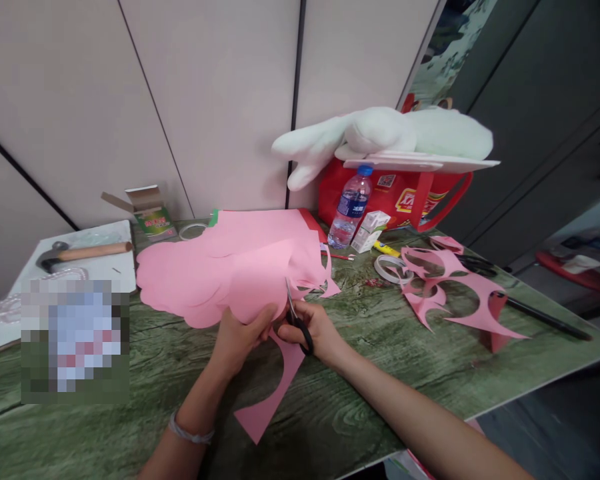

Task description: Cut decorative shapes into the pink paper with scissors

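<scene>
My left hand [241,341] grips the near edge of a sheet of pink paper [257,280], thumb on top and fingers underneath. Black-handled scissors [300,327] are in my right hand [316,331], their blades at the paper's right part. A curved offcut [280,393] hangs down towards me below both hands. Left of the sheet lie pink paper pieces with scalloped edges [180,280], overlapping one another. Behind it more flat pink paper [265,223] rests against the wall side, with green and red edges peeking out.
Pink scraps [460,287] and a tape roll [393,269] lie right. A water bottle [350,207], small white box [371,231] and red bag [400,193] with a white plush toy [380,133] stand behind. At left are a hammer [90,252] on a white board and an open box [153,217].
</scene>
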